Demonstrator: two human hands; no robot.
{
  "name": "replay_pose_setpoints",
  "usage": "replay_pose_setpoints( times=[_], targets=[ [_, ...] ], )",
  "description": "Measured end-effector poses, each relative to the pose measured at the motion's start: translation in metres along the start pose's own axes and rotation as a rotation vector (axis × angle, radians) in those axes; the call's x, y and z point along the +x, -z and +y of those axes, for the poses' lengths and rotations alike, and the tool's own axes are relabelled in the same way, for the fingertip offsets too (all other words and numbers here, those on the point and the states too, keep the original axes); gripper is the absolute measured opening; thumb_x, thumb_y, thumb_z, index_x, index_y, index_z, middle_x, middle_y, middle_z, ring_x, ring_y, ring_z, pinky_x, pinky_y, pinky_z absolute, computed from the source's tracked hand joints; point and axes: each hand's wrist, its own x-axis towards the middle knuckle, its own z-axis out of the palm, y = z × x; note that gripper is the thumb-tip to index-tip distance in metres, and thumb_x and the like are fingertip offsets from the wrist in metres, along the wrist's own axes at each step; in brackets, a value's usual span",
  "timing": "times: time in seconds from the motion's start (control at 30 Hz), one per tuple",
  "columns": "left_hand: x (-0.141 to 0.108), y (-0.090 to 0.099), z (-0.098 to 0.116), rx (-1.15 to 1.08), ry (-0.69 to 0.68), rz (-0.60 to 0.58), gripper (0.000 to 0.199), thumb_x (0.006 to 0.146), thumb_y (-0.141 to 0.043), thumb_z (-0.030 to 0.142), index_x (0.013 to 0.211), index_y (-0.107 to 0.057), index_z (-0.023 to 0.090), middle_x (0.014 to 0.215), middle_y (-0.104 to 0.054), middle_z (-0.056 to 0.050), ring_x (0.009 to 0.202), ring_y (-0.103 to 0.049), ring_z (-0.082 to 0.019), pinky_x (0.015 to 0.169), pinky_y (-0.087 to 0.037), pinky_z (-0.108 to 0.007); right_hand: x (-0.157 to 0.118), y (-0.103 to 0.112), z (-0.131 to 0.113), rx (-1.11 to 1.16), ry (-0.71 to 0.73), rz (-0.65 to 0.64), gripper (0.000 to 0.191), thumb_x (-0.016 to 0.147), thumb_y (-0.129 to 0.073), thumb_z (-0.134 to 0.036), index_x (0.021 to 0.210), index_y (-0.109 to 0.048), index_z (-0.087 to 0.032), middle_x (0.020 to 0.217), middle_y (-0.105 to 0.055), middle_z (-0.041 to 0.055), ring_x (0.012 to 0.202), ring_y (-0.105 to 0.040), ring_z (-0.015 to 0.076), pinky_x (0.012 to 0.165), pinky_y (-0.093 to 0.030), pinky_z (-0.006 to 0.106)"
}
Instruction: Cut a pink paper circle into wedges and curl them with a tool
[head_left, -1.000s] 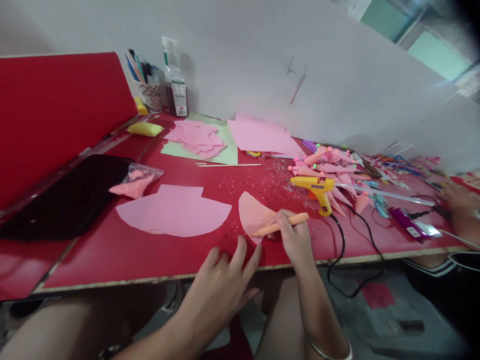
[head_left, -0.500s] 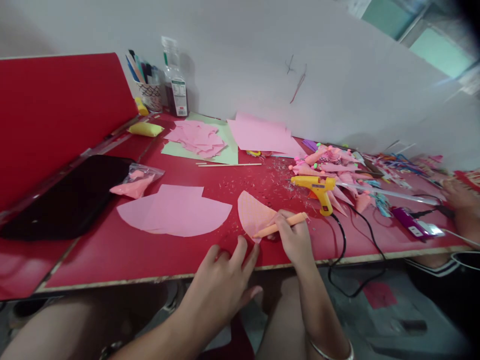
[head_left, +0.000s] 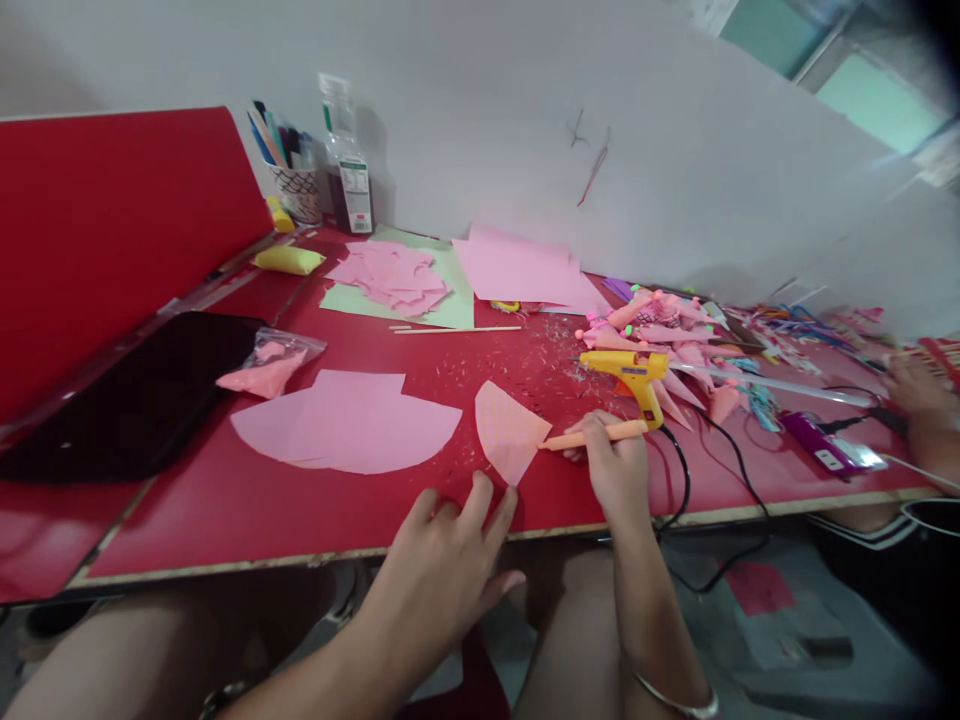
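- Right hand [head_left: 619, 465]: yours, closed in a pen grip on an orange marker [head_left: 604, 435]; both have shifted toward 3 o'clock.
- Marker tip: now at the paper's right edge; contact cannot be told.
- Fan-shaped paper [head_left: 506, 425]: flat on the red tabletop [head_left: 300, 520], at 12 o'clock, orange-patterned; its surface now shows more fully.
- Left hand [head_left: 439, 560]: yours, open, fingers spread, grasping nothing; one fingertip at the paper's lower point.
- Surroundings, from the paper: large pink paper [head_left: 349, 420], 9 o'clock; yellow glue gun [head_left: 634, 372], 2 o'clock.
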Motion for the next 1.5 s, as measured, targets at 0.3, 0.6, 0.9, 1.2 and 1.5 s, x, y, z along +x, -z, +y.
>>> replay_pose_setpoints(
  times=[0.3, 0.6, 0.9, 1.2, 1.5],
  targets=[
    [0.0, -0.001, -0.001, 0.011, -0.008, 0.005, 0.055, 0.077, -0.048, 0.05, 0.124, -0.044, 0.022, 0.117, -0.053, -0.012, 0.069, -0.06, -0.019, 0.069, -0.044, -0.035, 0.0, -0.001, -0.001, 0.07, 0.073, 0.285, 0.024, 0.083, -0.042, -0.029, 0.069, -0.056, -0.015, 0.054, -0.055, -0.0016, 0.046, -0.054, 0.0107, 0.046, -0.042, 0.02],
    [-0.001, -0.004, -0.001, 0.014, -0.003, 0.013, 0.055, 0.077, -0.049, 0.047, 0.125, -0.044, 0.022, 0.116, -0.054, -0.013, 0.069, -0.06, -0.02, 0.068, -0.045, -0.035, -0.001, -0.009, -0.004, 0.187, 0.149, 0.17, 0.028, 0.084, -0.044, -0.035, 0.099, -0.056, -0.015, 0.085, -0.062, 0.0055, 0.061, -0.06, 0.0114, 0.056, -0.049, 0.023],
    [0.0, -0.006, -0.002, 0.018, -0.006, 0.014, 0.051, 0.077, -0.049, 0.045, 0.123, -0.046, 0.022, 0.116, -0.054, -0.013, 0.068, -0.06, -0.02, 0.068, -0.046, -0.036, -0.001, -0.007, 0.002, 0.124, -0.068, 0.175, 0.041, 0.083, -0.043, -0.044, 0.055, -0.05, -0.015, 0.038, -0.044, -0.0048, 0.032, -0.04, 0.0064, 0.033, -0.031, 0.016],
    [0.0, -0.003, -0.002, 0.019, -0.004, 0.003, 0.05, 0.077, -0.05, 0.043, 0.124, -0.046, 0.023, 0.116, -0.055, -0.013, 0.069, -0.061, -0.02, 0.069, -0.047, -0.035, 0.002, -0.008, 0.004, 0.046, -0.063, 0.153, 0.041, 0.084, -0.041, -0.043, 0.056, -0.05, -0.015, 0.039, -0.048, -0.0036, 0.034, -0.044, 0.0071, 0.038, -0.035, 0.016],
    [0.0, -0.005, -0.002, 0.038, -0.009, 0.02, 0.05, 0.077, -0.05, 0.042, 0.123, -0.046, 0.022, 0.116, -0.055, -0.013, 0.069, -0.061, -0.02, 0.068, -0.047, -0.036, 0.003, -0.007, 0.004, 0.139, -0.068, 0.193, 0.037, 0.084, -0.041, -0.043, 0.06, -0.05, -0.016, 0.04, -0.046, -0.0049, 0.035, -0.042, 0.0073, 0.037, -0.034, 0.017]
  ],
)
